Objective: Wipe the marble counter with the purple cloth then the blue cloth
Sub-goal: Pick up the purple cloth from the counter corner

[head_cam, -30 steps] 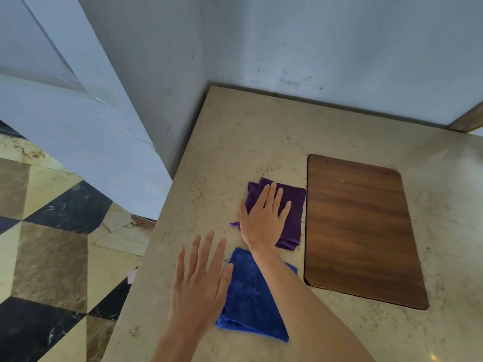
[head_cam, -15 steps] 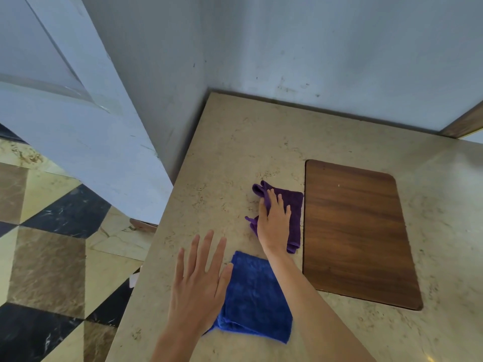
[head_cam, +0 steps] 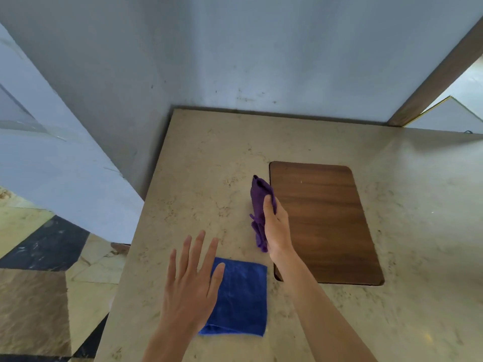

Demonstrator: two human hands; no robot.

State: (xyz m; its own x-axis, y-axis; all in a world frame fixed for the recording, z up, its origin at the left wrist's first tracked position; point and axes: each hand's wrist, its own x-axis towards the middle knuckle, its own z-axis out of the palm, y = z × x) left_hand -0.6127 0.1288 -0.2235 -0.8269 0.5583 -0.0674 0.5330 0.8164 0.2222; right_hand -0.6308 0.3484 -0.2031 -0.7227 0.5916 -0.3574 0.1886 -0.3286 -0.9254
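Observation:
My right hand [head_cam: 277, 226] grips the purple cloth [head_cam: 258, 202], which is bunched up and lifted on edge just left of the wooden inset. The beige marble counter [head_cam: 203, 178] spreads under both hands. A folded blue cloth [head_cam: 243, 296] lies flat near the counter's front left. My left hand [head_cam: 190, 280] is spread with straight fingers over the blue cloth's left edge; I cannot tell whether it touches it.
A brown wooden inset panel [head_cam: 324, 223] sits in the counter right of the purple cloth. Grey walls [head_cam: 235, 48] close the back and left. The counter's left edge [head_cam: 130, 244] drops to a patterned tile floor [head_cam: 39, 283].
My right hand went from lying flat on the purple cloth to gripping it, gathering it into a bunch and shifting it right toward the wooden panel. My left hand stays over the blue cloth.

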